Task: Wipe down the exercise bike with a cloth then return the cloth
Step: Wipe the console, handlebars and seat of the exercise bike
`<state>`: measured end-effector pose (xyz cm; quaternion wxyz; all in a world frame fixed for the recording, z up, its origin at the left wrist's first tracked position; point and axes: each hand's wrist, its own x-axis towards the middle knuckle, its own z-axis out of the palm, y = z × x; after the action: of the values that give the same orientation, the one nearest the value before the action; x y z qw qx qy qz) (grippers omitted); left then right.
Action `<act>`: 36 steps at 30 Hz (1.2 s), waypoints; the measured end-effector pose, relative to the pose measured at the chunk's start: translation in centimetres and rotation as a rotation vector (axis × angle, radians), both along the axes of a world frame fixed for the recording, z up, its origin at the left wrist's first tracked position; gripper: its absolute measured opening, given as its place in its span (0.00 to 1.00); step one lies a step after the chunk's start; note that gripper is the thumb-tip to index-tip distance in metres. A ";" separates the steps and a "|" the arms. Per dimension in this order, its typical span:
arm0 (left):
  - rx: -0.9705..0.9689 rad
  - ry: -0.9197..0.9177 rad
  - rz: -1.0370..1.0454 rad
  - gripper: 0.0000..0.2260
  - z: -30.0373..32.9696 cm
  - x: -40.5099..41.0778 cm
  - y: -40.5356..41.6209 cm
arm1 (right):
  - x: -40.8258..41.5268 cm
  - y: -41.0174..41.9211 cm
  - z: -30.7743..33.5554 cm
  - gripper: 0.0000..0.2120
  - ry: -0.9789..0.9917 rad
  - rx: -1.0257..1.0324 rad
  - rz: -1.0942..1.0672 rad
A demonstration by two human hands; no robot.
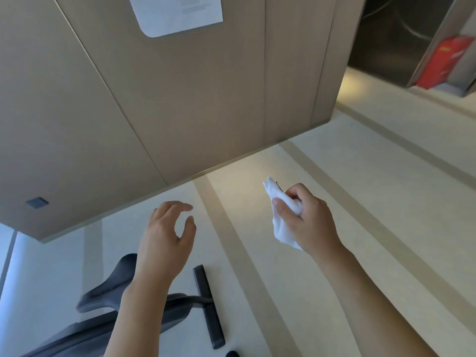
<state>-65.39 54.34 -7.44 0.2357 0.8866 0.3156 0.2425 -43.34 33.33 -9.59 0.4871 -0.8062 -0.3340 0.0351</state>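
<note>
Bike parts fill the near left corner: the exercise bike (164, 313) shows a dark grey saddle, a sloping frame and a black floor bar standing on pale flooring with tan stripes. Above the saddle hovers the left hand (164, 235), empty, its fingers curled loosely and spread apart. To the right, the right hand (306, 220) has thumb and fingers pinched tight on the cloth (279, 215), a small, crumpled white piece, one corner poking up past the knuckles and the rest drooping below the palm. Farther off stands a beige panelled wall (180, 104) with a paper sheet (177, 14) stuck high on it
</note>
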 end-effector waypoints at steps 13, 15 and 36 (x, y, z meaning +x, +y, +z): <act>-0.063 -0.052 0.020 0.15 -0.9 7.3 10.5 | 6.2 10.2 1.7 0.11 -0.002 -0.035 -0.001; -0.061 -0.072 0.029 0.15 -0.3 8.1 12.9 | 7.1 12.8 2.6 0.10 -0.010 -0.046 0.007; -0.051 -0.141 0.285 0.16 -0.6 7.2 35.7 | 10.7 41.8 5.0 0.11 -0.079 -0.090 0.286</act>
<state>-58.20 90.07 -8.00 0.2428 0.8074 0.4269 0.3269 -32.63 75.11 -4.58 0.4271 -0.7721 -0.4625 0.0871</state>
